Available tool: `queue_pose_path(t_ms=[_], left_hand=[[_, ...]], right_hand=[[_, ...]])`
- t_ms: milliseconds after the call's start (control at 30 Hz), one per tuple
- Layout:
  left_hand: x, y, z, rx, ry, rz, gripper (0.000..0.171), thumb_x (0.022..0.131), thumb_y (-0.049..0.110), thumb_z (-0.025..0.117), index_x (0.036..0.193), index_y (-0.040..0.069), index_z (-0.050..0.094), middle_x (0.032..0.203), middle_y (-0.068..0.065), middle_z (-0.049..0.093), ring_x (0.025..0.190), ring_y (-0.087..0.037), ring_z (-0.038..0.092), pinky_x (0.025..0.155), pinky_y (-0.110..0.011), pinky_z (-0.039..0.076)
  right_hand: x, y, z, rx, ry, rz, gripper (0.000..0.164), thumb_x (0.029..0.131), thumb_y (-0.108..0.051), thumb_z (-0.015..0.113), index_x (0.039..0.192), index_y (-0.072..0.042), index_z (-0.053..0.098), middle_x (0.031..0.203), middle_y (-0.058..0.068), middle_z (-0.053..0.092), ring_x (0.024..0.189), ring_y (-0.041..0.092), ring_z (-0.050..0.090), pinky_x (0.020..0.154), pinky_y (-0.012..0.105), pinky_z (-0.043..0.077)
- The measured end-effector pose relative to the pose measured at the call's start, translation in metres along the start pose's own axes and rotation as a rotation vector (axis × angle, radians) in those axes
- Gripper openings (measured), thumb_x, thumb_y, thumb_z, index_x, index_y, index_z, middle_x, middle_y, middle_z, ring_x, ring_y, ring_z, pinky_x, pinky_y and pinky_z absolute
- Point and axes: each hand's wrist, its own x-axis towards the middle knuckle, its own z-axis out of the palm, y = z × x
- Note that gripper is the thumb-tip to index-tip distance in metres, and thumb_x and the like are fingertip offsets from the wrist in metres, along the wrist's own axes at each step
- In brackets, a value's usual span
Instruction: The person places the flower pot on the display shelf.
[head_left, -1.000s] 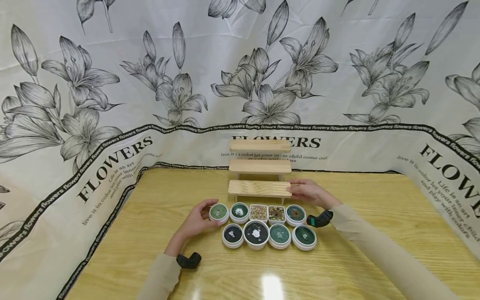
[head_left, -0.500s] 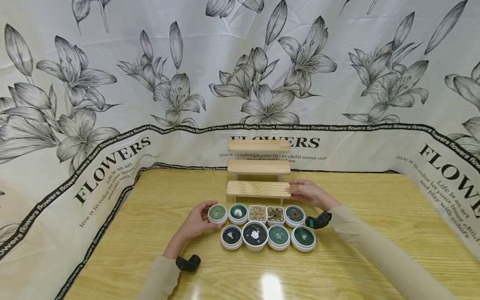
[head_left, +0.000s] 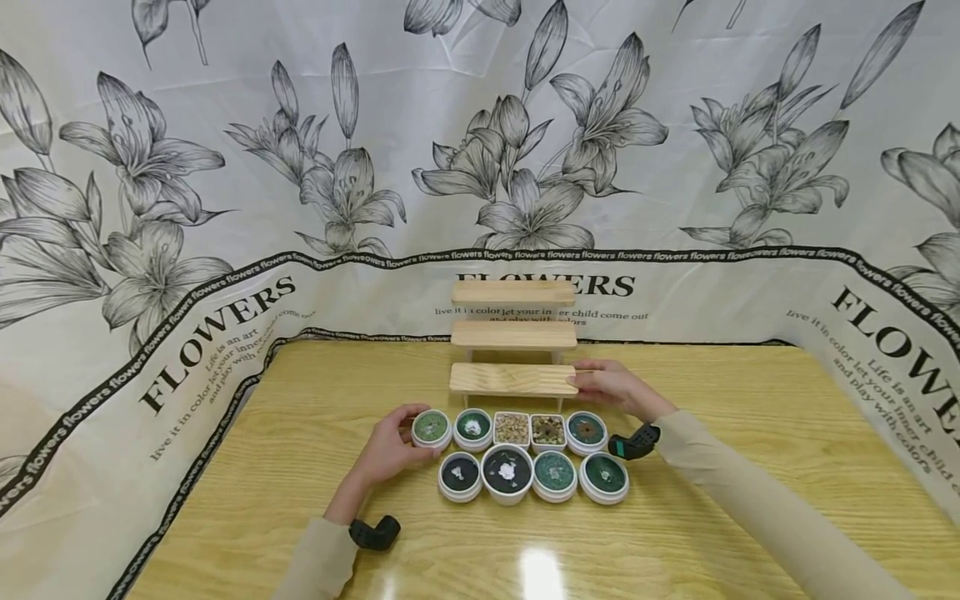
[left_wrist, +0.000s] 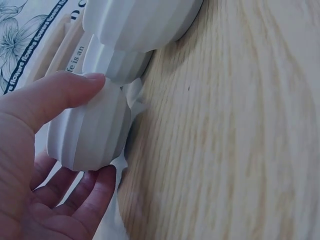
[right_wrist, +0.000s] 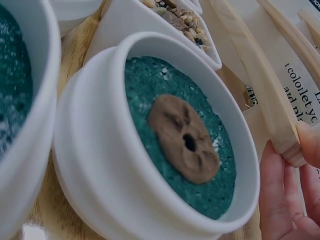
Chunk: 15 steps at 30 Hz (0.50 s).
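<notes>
My left hand grips a small white pot with a light green filling, at the left end of the back row of pots. In the left wrist view, the thumb lies on the ribbed wall of this pot and the fingers curl round its far side. My right hand pinches the right end of the lowest board of a three-tier wooden stand. Below that hand is a white pot with green filling and a brown disc with a dark hole.
Two square pots of pebbles sit mid-row in back. In front are several round white pots, including a taller one with dark filling. The stand's upper boards rise before a flower-printed cloth behind the wooden table.
The head view has shifted slightly, so everything appears a little further left. Both hands keep their places on the pot and the board.
</notes>
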Motion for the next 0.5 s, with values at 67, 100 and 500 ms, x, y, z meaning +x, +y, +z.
queue_pose_path(t_ms=[67, 100, 500], left_hand=[[0.000, 0.000, 0.000, 0.003, 0.027, -0.016, 0.068, 0.067, 0.000, 0.084, 0.128, -0.003, 0.054, 0.118, -0.021, 0.058, 0.099, -0.025, 0.064, 0.082, -0.020, 0.054], [0.000, 0.001, 0.000, 0.007, 0.039, -0.021, 0.067, 0.067, 0.001, 0.084, 0.127, -0.003, 0.054, 0.118, -0.020, 0.058, 0.098, -0.024, 0.064, 0.081, -0.020, 0.054], [0.007, 0.021, -0.008, 0.016, 0.127, -0.034, 0.065, 0.066, 0.002, 0.084, 0.125, -0.002, 0.057, 0.117, -0.019, 0.059, 0.102, -0.026, 0.060, 0.082, -0.023, 0.056]], right_hand=[[-0.001, 0.000, 0.000, 0.005, -0.001, 0.000, 0.066, 0.093, -0.009, 0.057, 0.145, 0.013, 0.023, 0.099, 0.003, 0.060, 0.081, 0.003, 0.062, 0.079, 0.020, 0.056], [-0.002, 0.000, 0.000, 0.002, -0.001, -0.001, 0.065, 0.093, -0.009, 0.057, 0.145, 0.013, 0.024, 0.101, 0.004, 0.060, 0.082, 0.003, 0.062, 0.080, 0.021, 0.056], [0.000, 0.001, 0.002, 0.013, 0.017, 0.009, 0.064, 0.094, -0.008, 0.056, 0.145, 0.012, 0.024, 0.103, 0.006, 0.057, 0.081, 0.003, 0.060, 0.077, 0.019, 0.055]])
